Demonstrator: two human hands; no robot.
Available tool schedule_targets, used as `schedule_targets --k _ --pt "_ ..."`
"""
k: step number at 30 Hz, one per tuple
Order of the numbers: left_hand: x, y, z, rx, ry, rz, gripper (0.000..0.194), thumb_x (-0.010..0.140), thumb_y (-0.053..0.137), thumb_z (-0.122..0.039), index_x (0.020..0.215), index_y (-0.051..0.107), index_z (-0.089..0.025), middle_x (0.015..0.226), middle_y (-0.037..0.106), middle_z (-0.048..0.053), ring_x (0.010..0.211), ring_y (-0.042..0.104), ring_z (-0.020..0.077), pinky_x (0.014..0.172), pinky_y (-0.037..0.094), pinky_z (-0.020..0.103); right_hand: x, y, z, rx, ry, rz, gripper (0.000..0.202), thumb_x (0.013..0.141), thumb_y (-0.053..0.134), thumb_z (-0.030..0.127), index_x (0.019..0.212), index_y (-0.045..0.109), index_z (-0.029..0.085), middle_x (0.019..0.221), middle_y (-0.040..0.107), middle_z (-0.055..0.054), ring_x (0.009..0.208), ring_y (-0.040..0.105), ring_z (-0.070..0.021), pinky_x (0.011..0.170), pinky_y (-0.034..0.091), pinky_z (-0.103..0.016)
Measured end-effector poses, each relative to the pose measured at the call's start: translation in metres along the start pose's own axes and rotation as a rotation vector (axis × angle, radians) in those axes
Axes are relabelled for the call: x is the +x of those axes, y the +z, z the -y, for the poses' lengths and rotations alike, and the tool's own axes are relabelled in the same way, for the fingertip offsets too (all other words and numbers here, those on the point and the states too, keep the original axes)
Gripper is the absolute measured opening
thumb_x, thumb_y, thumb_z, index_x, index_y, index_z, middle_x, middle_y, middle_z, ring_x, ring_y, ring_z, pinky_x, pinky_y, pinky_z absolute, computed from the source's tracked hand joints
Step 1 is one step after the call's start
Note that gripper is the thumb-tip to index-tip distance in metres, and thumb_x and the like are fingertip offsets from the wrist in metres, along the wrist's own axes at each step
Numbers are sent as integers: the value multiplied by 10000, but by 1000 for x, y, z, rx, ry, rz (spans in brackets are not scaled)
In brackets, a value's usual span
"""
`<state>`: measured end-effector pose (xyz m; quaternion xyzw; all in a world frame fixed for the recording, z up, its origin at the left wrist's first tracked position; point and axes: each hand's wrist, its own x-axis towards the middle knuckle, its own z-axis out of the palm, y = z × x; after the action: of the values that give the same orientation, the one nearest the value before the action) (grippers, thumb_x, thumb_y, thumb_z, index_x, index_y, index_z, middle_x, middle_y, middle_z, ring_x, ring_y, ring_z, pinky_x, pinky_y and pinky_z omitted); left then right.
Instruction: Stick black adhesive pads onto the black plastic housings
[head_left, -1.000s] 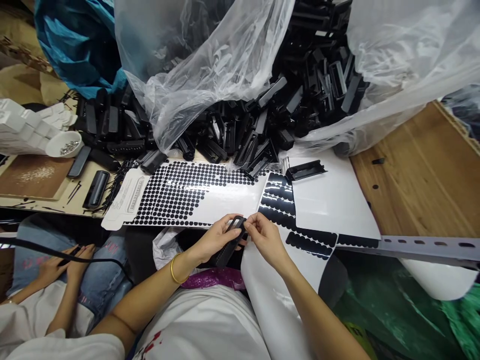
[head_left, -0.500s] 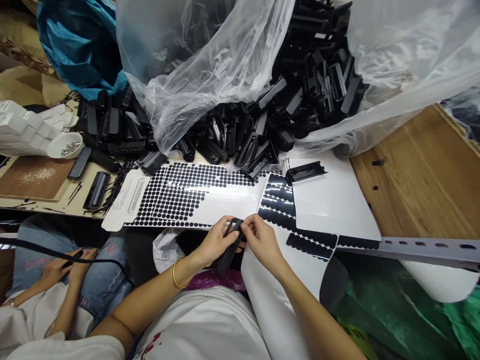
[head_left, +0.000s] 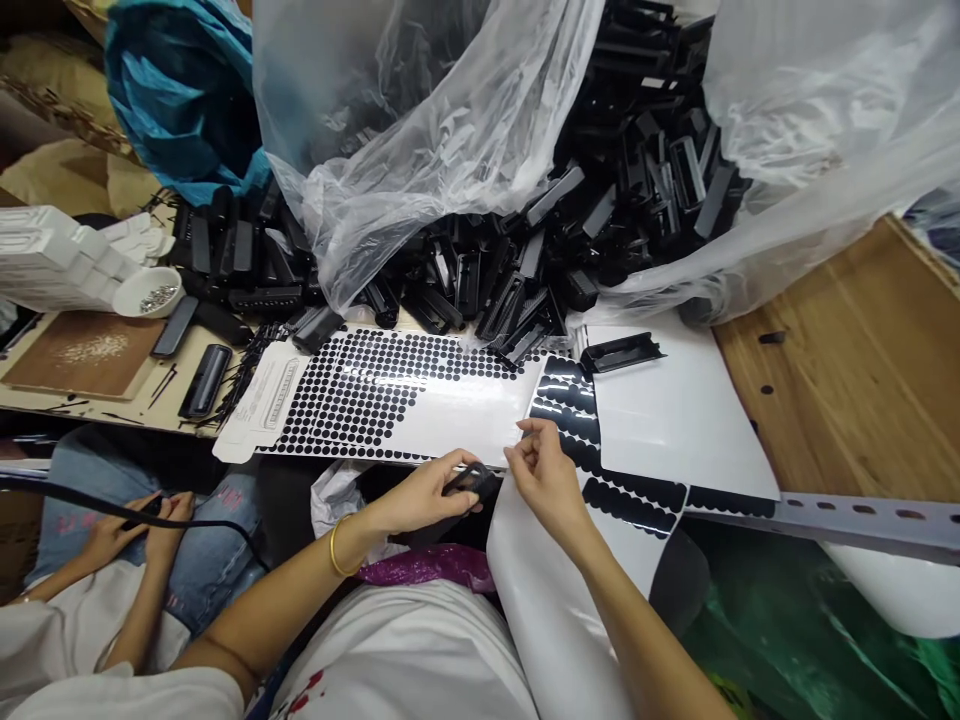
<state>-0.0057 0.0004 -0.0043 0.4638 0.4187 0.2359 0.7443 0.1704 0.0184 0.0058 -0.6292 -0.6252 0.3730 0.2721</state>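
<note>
My left hand (head_left: 431, 495) is closed around a black plastic casing (head_left: 480, 482), a long, narrow part with a textured surface, held just off the table's front edge. Some of the casing is hidden behind my fingers. To its right, my right hand (head_left: 546, 475) is over the front edge of a white backing sheet, thumb and bent fingers apart, and I see nothing held in it. A sheet of round black stickers (head_left: 360, 395) lies flat in front of me, part of its rows bare. Beside it are strips of larger black stickers (head_left: 566, 400).
Many black casings (head_left: 469, 280) are heaped at the back among clear plastic bags (head_left: 420, 150). One casing (head_left: 622, 352) rests on a white sheet (head_left: 675, 420). A small bowl of metal bits (head_left: 148, 292) stands at left. A co-worker's hands (head_left: 142, 525) are at lower left.
My right hand has left the casing and moved right and slightly up to the sheet's edge. My left hand keeps the casing, now tilted flatter. The view has shifted slightly.
</note>
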Motion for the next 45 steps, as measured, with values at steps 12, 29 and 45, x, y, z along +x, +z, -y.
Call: schedule_targets --k 12,29,45 --pt "125 -113 -73 1060 293 -756 483 801 375 4 1262 425 -128 1446 310 153 1357 192 327 1095 185 501 13 21 15 -54 -102 241 94 806 430 235 725 476 221 576 528 36 523 499 -134 536 376 -255" --pt "118 -146 -86 1364 384 -654 325 812 368 -64 937 622 -224 1397 425 38 1218 403 244 868 456 373 42 51 15 -44 -147 280 119 814 416 210 712 477 216 588 535 32 536 508 -132 516 380 -238" --pt "147 -125 -122 1300 401 -410 291 733 422 -93 924 618 -193 1077 629 57 1056 541 199 973 389 342 48 58 -1 -8 -176 198 130 829 414 265 747 505 220 519 473 55 461 457 -121 491 361 -230"
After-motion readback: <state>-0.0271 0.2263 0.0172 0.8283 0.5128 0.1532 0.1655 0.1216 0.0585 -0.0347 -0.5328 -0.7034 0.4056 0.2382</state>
